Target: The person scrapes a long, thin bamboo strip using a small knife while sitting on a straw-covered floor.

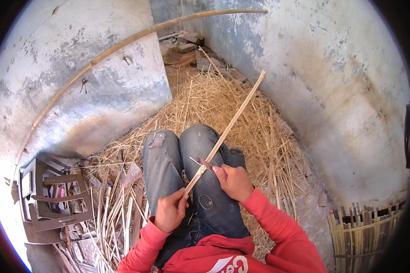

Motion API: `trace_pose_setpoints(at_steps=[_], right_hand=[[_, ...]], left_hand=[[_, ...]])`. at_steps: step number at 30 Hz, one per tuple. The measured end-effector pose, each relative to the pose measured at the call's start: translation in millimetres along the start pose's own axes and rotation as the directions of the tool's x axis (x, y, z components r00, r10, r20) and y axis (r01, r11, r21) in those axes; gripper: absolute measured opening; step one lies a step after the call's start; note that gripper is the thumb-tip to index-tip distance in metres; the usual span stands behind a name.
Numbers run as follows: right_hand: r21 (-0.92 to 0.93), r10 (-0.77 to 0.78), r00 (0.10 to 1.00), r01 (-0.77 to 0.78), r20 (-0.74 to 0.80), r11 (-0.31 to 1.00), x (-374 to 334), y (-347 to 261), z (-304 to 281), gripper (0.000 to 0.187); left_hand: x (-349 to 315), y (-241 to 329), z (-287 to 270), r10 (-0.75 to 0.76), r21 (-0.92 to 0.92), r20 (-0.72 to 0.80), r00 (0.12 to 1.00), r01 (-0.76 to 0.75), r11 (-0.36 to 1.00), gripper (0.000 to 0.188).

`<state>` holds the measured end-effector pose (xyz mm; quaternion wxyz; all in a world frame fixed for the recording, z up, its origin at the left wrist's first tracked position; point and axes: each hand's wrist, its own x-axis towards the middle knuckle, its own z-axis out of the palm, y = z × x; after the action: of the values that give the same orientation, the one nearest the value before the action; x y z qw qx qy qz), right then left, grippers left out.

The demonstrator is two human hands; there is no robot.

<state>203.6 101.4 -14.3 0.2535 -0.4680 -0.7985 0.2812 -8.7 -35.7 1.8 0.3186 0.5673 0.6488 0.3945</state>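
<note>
A long, pale bamboo strip (241, 109) slants across my thighs, its far end up and to the right. My left hand (171, 211) is closed around its near end. In my closed right hand (235, 183) is a small knife (207, 165), its handle mostly hidden by the fingers. The blade lies across the strip over my right thigh, where the wood looks roughly shaved and a thin sliver sticks out to the left. A thin curled shaving (206, 202) rests on my trousers between the two hands.
A heap of shavings (255, 123) surrounds my legs. One long bent pole (95, 59) leans along the left wall. At left stands a broken frame-like object (61, 198); at lower right, a slatted bamboo piece (360, 234). Bricks (187, 48) lie in the far corner.
</note>
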Motion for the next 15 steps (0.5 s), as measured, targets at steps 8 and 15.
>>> trace_pose_setpoints(at_steps=[8, 15], right_hand=[[0.342, -0.002, 0.989, -0.049, 0.148, 0.938, 16, 17, -14, 0.046], [-0.051, 0.029, 0.918, -0.054, -0.396, 0.997, 66, 57, -17, 0.041]], left_hand=[[-13, -11, 2, 0.047, 0.026, -0.103, 0.994, -0.045, 0.999, 0.022], [-34, 1, -17, 0.161, 0.312, -0.095, 0.982, -0.124, 0.942, 0.029]])
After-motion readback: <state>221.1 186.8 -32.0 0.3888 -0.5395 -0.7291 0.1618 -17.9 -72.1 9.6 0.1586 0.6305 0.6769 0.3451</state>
